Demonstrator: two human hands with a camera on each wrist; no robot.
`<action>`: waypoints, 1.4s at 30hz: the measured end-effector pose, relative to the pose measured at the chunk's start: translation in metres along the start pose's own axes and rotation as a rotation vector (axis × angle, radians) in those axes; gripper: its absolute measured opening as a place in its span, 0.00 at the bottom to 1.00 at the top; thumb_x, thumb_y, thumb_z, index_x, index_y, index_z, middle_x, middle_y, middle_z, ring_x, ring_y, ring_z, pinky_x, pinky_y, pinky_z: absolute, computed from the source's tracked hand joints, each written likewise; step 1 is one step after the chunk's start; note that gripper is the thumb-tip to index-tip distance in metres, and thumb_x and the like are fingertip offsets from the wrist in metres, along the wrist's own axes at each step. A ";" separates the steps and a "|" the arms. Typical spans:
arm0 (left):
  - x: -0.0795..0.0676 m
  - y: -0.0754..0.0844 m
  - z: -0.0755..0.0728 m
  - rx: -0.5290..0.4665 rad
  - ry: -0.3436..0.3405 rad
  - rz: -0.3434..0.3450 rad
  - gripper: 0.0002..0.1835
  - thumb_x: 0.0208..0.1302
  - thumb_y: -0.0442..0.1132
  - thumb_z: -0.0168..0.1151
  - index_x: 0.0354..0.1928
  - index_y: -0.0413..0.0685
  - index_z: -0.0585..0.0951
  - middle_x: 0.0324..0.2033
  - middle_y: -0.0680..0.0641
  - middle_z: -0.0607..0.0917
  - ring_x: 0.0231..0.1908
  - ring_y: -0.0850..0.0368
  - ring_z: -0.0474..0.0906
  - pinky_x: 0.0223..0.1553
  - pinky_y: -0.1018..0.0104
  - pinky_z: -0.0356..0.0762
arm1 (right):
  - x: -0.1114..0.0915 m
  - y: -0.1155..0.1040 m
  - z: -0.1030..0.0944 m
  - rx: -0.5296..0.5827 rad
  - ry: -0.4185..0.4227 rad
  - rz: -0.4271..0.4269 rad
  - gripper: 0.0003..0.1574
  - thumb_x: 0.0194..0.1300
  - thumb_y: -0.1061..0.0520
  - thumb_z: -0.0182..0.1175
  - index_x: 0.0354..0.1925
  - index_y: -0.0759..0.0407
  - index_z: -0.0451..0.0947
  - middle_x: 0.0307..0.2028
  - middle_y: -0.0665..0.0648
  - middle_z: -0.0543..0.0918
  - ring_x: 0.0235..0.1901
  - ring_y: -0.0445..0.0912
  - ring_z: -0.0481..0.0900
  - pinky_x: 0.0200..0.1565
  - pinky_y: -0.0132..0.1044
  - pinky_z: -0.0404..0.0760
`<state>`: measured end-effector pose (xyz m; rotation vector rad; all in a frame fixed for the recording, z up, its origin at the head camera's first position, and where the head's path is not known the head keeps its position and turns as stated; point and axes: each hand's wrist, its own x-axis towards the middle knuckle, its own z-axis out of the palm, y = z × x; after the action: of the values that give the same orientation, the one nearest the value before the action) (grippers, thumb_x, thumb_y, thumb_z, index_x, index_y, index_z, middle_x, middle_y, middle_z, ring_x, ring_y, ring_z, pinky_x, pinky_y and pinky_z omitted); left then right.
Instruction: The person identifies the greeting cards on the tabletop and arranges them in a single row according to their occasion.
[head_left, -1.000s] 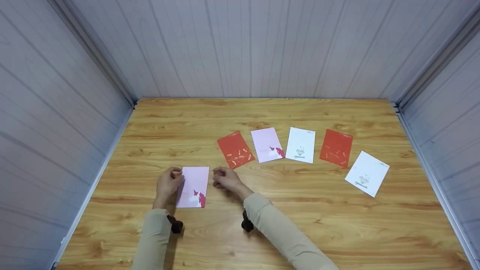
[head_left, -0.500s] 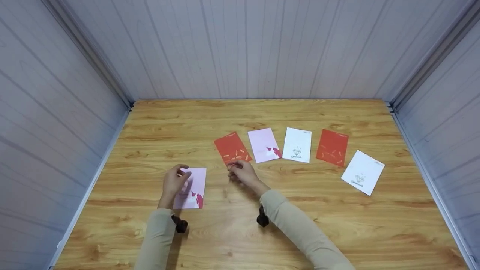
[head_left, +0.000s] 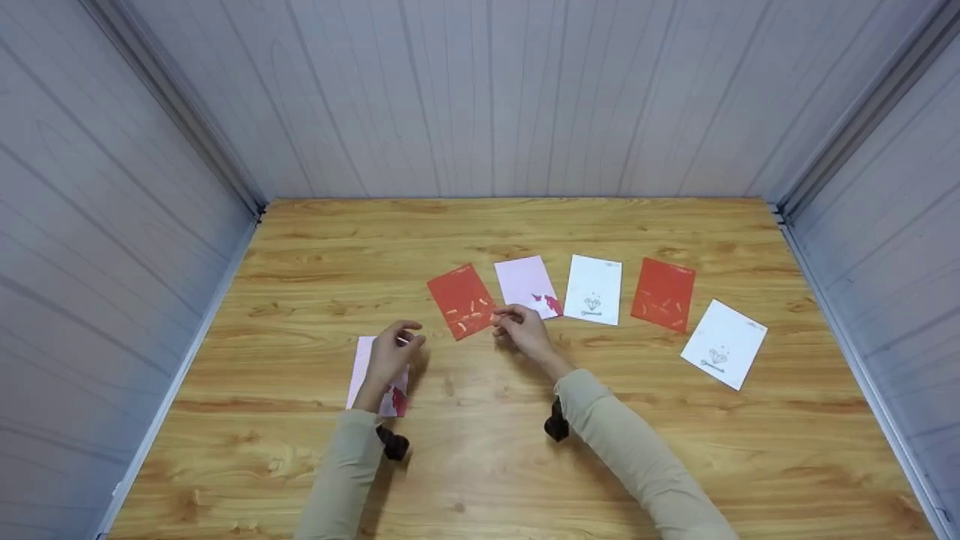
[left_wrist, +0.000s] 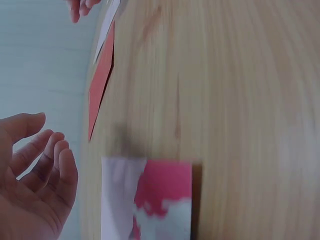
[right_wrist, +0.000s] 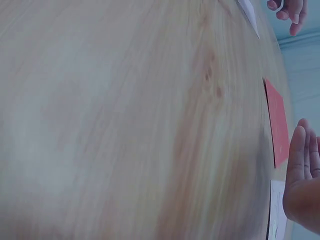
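Observation:
My left hand [head_left: 391, 358] hovers over the near pink card [head_left: 362, 367], hiding much of its middle. In the left wrist view its loosely bent fingers hold nothing, and the pink card [left_wrist: 165, 185] with its dark pink and white print lies below. My right hand [head_left: 529, 331] is over the table, its fingertips overlapping the corner of the left red card [head_left: 459, 296] and the lower edge of the far pink card [head_left: 525, 277]. In the right wrist view the fingers of the right hand [right_wrist: 304, 165] look relaxed, with nothing between them.
To the right of the far pink card lie a white card [head_left: 594, 285] with a diamond print, a second red card [head_left: 664, 292] and another white card [head_left: 724, 337], tilted. Pale panel walls [head_left: 465, 97] enclose the wooden table [head_left: 480, 480] at the back and sides.
Both hands have moved to the right: the left from the near pink card's left edge to above it, the right from beside that card up toward the far row. The cards stay put.

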<state>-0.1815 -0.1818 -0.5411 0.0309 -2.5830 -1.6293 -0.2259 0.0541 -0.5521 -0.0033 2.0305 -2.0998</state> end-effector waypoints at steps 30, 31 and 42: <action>0.028 0.011 0.103 -0.064 -0.144 0.175 0.08 0.59 0.35 0.57 0.37 0.36 0.79 0.27 0.48 0.79 0.29 0.56 0.73 0.32 0.65 0.71 | 0.008 0.011 -0.066 -0.020 0.243 0.038 0.14 0.57 0.66 0.56 0.41 0.73 0.72 0.22 0.58 0.74 0.17 0.44 0.72 0.18 0.31 0.71; 0.029 0.012 0.104 -0.053 -0.142 0.173 0.08 0.59 0.35 0.57 0.37 0.36 0.79 0.27 0.48 0.79 0.29 0.56 0.73 0.32 0.65 0.71 | 0.008 0.010 -0.067 -0.036 0.249 0.044 0.14 0.57 0.65 0.56 0.42 0.72 0.72 0.21 0.57 0.73 0.16 0.43 0.71 0.17 0.30 0.71; 0.037 0.012 0.117 0.009 -0.118 0.172 0.06 0.56 0.34 0.59 0.33 0.38 0.79 0.25 0.49 0.78 0.28 0.58 0.72 0.31 0.67 0.70 | 0.012 0.009 -0.079 -0.217 0.320 0.127 0.16 0.57 0.62 0.56 0.44 0.65 0.73 0.20 0.56 0.75 0.13 0.42 0.70 0.14 0.30 0.69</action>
<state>-0.2275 -0.0741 -0.5783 -0.2869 -2.5932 -1.6033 -0.2488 0.1300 -0.5666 0.4415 2.3584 -1.8922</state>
